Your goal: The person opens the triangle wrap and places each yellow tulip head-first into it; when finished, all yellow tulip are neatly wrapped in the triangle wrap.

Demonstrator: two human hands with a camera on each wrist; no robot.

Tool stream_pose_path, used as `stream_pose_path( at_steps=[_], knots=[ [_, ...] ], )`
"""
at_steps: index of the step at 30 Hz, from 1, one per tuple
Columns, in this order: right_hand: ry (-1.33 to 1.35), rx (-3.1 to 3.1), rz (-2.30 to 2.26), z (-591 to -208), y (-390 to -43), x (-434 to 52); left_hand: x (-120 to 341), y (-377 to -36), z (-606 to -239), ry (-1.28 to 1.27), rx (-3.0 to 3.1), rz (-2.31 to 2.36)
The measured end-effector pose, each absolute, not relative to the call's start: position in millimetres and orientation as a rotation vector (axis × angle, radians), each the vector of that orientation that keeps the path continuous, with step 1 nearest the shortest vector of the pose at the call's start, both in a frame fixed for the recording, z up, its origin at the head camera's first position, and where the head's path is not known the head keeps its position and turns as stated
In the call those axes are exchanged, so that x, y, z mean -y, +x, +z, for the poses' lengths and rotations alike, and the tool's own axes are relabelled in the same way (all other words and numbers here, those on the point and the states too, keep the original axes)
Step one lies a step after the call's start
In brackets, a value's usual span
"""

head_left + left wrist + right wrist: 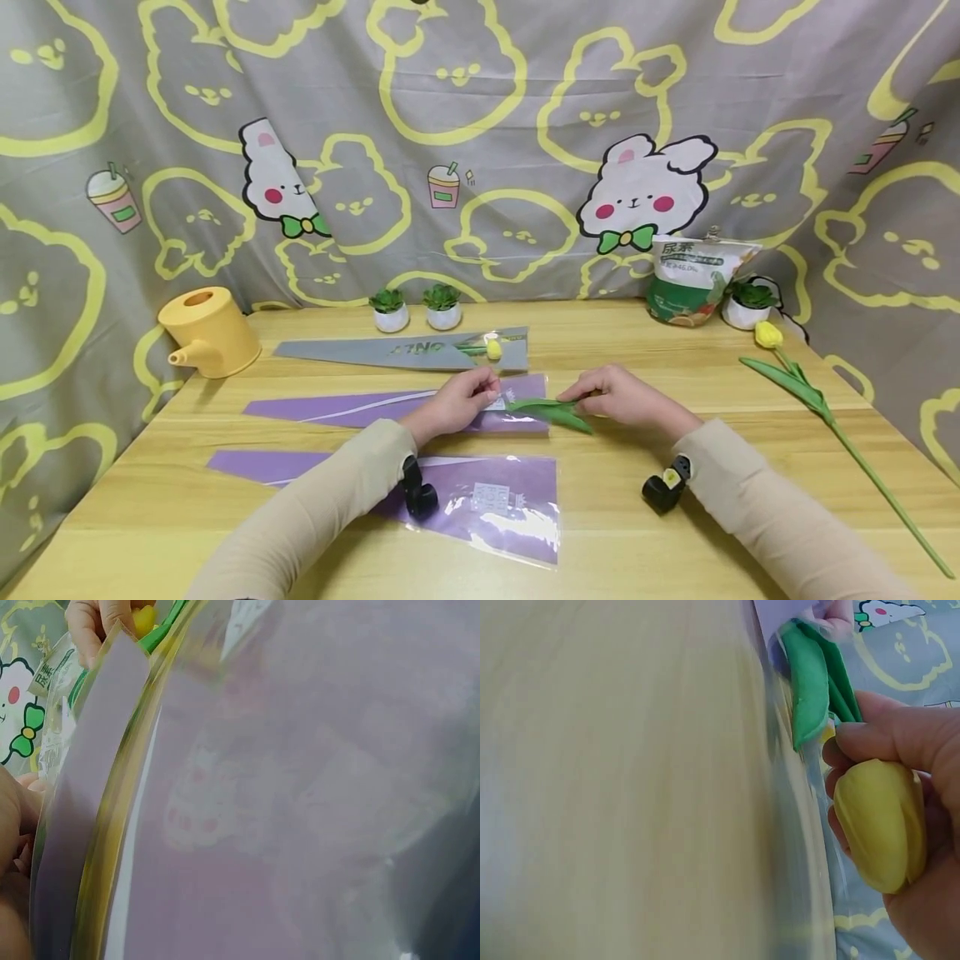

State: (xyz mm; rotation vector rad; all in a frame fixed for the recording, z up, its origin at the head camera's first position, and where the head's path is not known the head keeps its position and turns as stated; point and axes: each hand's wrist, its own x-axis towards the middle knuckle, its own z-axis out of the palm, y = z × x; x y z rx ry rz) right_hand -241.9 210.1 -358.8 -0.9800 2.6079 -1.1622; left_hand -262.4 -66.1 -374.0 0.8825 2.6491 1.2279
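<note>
The middle purple flower sleeve (pixel 405 407), with a clear plastic front, has its wide end between my hands. My left hand (pixel 457 404) pinches its upper edge near that opening; in the left wrist view the sleeve's layers stand apart. My right hand (pixel 626 396) pinches the stem of a yellow artificial tulip just under the bloom (pixel 881 825), which sits against the palm. Green leaves (pixel 551 410) of this tulip point left and overlap the sleeve's opening. The lower part of its stem is hidden.
Nearer me lies another purple sleeve (pixel 517 508); behind is a grey sleeve (pixel 360 351) with a yellow tulip (pixel 493 348) in it. A loose tulip (pixel 832 412) lies at right. A yellow watering can (pixel 213 333), small potted succulents (pixel 442 308) and a white-green bag (pixel 690 279) stand along the back.
</note>
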Motion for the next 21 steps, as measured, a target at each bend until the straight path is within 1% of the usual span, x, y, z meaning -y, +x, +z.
stream_pose_path(
  at_steps=[21],
  knots=[
    [-0.942,-2.513,-1.294,-367.7,-245.5,-184.1,65.5,-261.3,-374.2,0.932,-2.612,1.299]
  ],
)
